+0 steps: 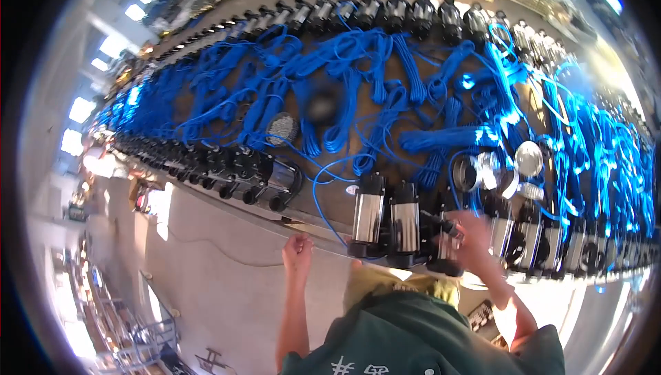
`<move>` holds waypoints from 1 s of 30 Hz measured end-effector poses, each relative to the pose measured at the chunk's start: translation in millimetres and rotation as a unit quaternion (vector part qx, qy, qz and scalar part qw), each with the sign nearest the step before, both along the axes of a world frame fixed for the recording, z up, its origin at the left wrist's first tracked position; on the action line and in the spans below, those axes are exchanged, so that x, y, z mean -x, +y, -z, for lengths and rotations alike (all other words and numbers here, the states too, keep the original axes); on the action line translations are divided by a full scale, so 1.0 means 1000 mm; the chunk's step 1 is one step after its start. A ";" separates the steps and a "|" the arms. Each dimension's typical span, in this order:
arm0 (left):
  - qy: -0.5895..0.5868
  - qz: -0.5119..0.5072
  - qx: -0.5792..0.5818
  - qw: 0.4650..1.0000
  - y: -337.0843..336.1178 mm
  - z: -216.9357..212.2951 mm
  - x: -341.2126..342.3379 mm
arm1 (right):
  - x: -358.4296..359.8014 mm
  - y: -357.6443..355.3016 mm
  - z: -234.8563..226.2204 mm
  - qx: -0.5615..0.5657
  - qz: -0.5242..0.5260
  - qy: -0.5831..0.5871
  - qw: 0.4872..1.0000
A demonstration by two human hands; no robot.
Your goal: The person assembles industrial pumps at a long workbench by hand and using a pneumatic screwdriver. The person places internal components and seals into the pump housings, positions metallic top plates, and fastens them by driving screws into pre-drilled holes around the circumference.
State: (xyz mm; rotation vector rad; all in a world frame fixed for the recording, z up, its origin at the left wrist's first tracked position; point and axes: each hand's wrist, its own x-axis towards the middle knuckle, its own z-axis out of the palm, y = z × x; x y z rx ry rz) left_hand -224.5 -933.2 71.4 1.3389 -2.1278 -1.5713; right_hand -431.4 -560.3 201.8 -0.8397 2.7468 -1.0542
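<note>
My right hand [474, 241], smeared by motion, is closed around a short dark rod-like piece [449, 227]; its kind is unclear. Under that hand stands a steel-bodied pump [447, 245] with a black base, partly covered by the fingers. Two similar pumps, one [405, 220] beside it and another [368, 213] farther left, stand upright at the table's near edge. My left hand [298, 252] hangs off the edge over the floor, its fingers curled in, and I see nothing in it. A blue cable [318, 189] loops down close to the leftmost of these pumps.
Bundles of blue cable [344, 58] cover much of the table. More pumps line the far edge [396, 12], the left [234, 165] and the right [530, 241]. Round metal parts [529, 159] lie at centre right, and a mesh-faced round part [282, 129] at left. A hose [220, 254] crosses the floor.
</note>
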 end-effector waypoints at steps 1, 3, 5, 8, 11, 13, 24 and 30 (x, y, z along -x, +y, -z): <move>0.003 0.003 -0.017 1.000 -0.013 0.029 -0.002 | -0.025 -0.036 0.008 -0.031 -0.112 -0.013 0.993; 0.020 0.002 -0.049 0.999 -0.033 0.081 0.005 | -0.075 -0.105 0.015 -0.113 -0.208 -0.012 0.972; -0.024 0.039 -0.091 0.995 -0.013 0.071 0.043 | -0.091 -0.149 0.023 -0.213 -0.143 0.007 0.967; -0.024 0.088 0.014 0.996 -0.018 0.093 0.068 | -0.093 -0.190 0.019 -0.240 -0.085 0.010 0.967; -0.018 0.113 -0.085 0.990 -0.025 0.109 0.058 | -0.095 -0.194 0.039 -0.273 -0.080 0.035 0.958; 0.022 0.150 -0.095 0.984 -0.029 0.092 0.062 | -0.101 -0.188 0.059 -0.253 -0.104 0.068 0.960; 0.049 0.196 -0.306 0.930 -0.069 0.032 0.018 | -0.096 -0.168 0.043 -0.224 0.070 -0.160 0.959; 0.043 0.172 -0.382 0.907 -0.056 -0.004 0.006 | -0.055 -0.144 0.019 0.063 0.150 -0.342 0.926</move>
